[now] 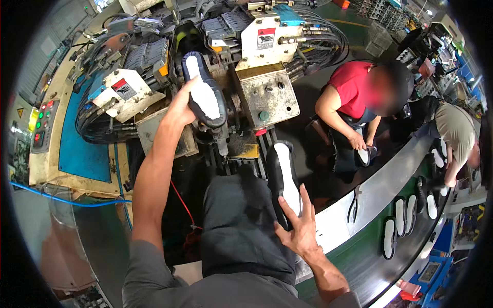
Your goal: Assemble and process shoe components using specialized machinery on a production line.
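Observation:
My left hand is closed around the side of a black shoe upper with a white underside turned up. Its toe end points into the machine in front of me, between the two clamp blocks. My right hand grips the near end of a second black shoe upper, also white side up, beside my right knee. Its thumb lies on one edge and its fingers spread over the other. The undersides of both uppers are hidden.
A metal-edged conveyor curves along my right, carrying several shoe uppers and a pair of pliers. A co-worker in red handles a shoe; another person reaches over the belt. A control box juts out ahead.

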Demonstrator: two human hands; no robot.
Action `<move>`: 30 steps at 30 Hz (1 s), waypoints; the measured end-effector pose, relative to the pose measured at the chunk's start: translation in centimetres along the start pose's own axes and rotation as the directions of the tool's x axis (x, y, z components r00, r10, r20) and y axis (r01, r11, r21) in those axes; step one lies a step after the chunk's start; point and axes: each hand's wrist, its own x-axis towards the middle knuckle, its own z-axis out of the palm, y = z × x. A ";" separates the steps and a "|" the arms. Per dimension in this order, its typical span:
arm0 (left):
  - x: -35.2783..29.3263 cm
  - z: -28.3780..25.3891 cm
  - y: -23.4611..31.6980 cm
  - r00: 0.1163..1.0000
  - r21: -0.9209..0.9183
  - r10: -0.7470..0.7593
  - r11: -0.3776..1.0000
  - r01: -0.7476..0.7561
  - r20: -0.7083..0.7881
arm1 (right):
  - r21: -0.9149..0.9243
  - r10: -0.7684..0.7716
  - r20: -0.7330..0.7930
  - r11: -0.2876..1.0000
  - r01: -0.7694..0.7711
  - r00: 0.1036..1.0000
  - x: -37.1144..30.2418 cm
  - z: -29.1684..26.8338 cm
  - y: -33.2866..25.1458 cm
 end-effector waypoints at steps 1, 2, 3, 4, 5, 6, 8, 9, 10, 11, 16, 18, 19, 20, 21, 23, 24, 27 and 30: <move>0.7 0.3 -0.1 0.999 0.039 0.028 0.999 -0.028 -0.016 | -0.028 -0.044 -0.023 0.999 0.043 0.999 1.9 -0.6 -1.0; 1.1 0.4 0.0 0.998 0.076 0.056 0.996 -0.053 -0.034 | -0.040 -0.103 -0.042 0.994 0.102 0.994 4.2 -1.2 -2.2; 0.8 0.0 0.2 0.998 0.103 0.061 0.993 -0.061 0.011 | -0.079 -0.168 -0.049 0.983 0.164 0.985 6.6 -1.8 -3.3; -0.5 -0.7 0.7 0.996 0.133 0.072 0.988 -0.077 0.048 | -0.093 -0.234 -0.058 0.969 0.228 0.971 9.1 -2.1 -4.4; -2.7 -0.9 0.9 0.990 0.158 0.126 0.978 -0.135 0.063 | -0.094 -0.270 -0.045 0.960 0.265 0.962 11.6 -2.1 -5.6; -4.8 -2.3 0.9 0.979 0.173 0.133 0.972 -0.158 0.152 | -0.108 -0.313 -0.037 0.945 0.308 0.949 14.1 -1.9 -6.8; -9.6 -5.0 0.1 0.987 0.191 0.144 0.969 -0.156 0.079 | -0.138 -0.341 -0.005 0.931 0.337 0.940 18.9 -1.2 -9.1; -12.0 -7.5 -0.7 0.987 0.188 0.125 0.972 -0.141 0.098 | -0.171 -0.368 -0.007 0.917 0.361 0.930 21.3 -0.4 -10.0; -15.1 -8.0 -1.8 0.977 0.062 0.138 0.987 -0.150 0.164 | -0.214 -0.388 -0.010 0.901 0.377 0.922 23.3 0.2 -10.6; -18.7 -8.3 -2.8 0.982 -0.027 0.170 0.985 -0.169 0.086 | -0.229 -0.400 -0.028 0.895 0.383 0.916 25.2 1.1 -11.0; -27.6 -10.9 -6.6 0.979 -0.179 0.139 0.977 -0.111 0.152 | -0.238 -0.380 -0.055 0.903 0.358 0.923 30.4 7.4 -12.5; -29.3 -12.6 -8.6 0.987 -0.164 0.161 0.974 -0.155 0.025 | -0.299 -0.385 -0.053 0.887 0.353 0.921 30.9 9.3 -12.6; -29.9 -13.8 -9.5 0.986 -0.166 0.165 0.973 -0.160 0.017 | -0.358 -0.387 -0.049 0.867 0.346 0.921 30.9 10.0 -12.9; -30.6 -15.1 -10.1 0.987 -0.164 0.159 0.974 -0.155 0.016 | -0.358 -0.392 -0.043 0.865 0.352 0.919 31.0 10.2 -13.5; -31.2 -16.1 -10.9 0.988 -0.161 0.153 0.976 -0.148 0.017 | -0.334 -0.349 -0.036 0.887 0.318 0.936 31.3 10.4 -14.0; -32.0 -17.6 -12.2 0.990 -0.161 0.142 0.977 -0.137 0.017 | -0.323 -0.305 -0.034 0.905 0.279 0.952 31.3 11.1 -14.4; -32.3 -17.8 -12.8 0.992 -0.161 0.128 0.979 -0.125 0.011 | -0.328 -0.313 -0.035 0.901 0.285 0.949 31.4 11.3 -14.2; -32.7 -18.2 -14.3 0.993 -0.266 0.099 0.961 -0.079 0.062 | -0.373 -0.456 -0.126 0.845 0.384 0.881 31.4 11.9 -12.9; -32.6 -14.9 -14.6 0.993 -0.417 0.113 0.905 -0.086 0.041 | -0.372 -0.644 -0.137 0.737 0.564 0.752 31.9 12.4 -11.2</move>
